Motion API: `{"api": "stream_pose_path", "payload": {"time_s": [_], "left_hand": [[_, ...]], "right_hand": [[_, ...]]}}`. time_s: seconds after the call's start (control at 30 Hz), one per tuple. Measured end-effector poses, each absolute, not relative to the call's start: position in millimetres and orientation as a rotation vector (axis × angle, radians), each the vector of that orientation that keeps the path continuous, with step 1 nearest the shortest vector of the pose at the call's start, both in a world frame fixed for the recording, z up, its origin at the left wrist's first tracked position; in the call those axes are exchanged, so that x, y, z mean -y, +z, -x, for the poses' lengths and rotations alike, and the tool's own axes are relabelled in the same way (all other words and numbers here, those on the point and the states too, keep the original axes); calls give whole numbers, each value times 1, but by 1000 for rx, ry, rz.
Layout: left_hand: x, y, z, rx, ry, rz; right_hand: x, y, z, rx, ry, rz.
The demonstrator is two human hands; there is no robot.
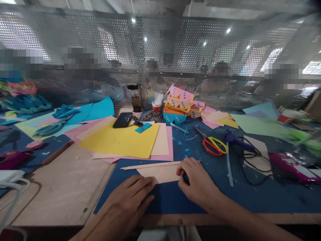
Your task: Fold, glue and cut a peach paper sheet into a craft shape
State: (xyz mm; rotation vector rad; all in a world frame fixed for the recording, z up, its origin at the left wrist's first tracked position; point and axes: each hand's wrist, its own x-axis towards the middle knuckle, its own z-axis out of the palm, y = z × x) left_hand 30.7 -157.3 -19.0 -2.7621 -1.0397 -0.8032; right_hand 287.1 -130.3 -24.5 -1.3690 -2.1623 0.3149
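A piece of peach paper (pixel 162 174) lies on the blue mat in front of me, with a long narrow folded or rolled strip along its far edge. My left hand (pixel 132 197) rests flat at the paper's near left corner, fingers stretched out and fingertips touching it. At the right end, my right hand (pixel 192 179) has its fingers curled in on the paper, thumb bent towards the forefinger. What sits under those fingertips is partly hidden.
Yellow paper (pixel 125 139) and pink sheets lie beyond, with a phone (pixel 122 120) on top. To the right are scissors (pixel 213 144), a glue gun (pixel 238 142) with a black cord, and a magenta device (pixel 293 169). Decorated paper boxes (pixel 179 103) and a jar (pixel 135 97) stand behind.
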Motion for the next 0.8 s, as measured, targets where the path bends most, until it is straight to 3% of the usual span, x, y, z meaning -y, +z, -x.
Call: {"api": "stream_pose_path", "payload": {"time_s": [0.57,0.8], "left_hand": [[151,-22,-34,1152,-914,2831],[138,-19,-55,1339,-674,2723]], "right_hand": [[136,-19,-286,2143,223,1317],[134,-15,-258,2159,428,1270]]}}
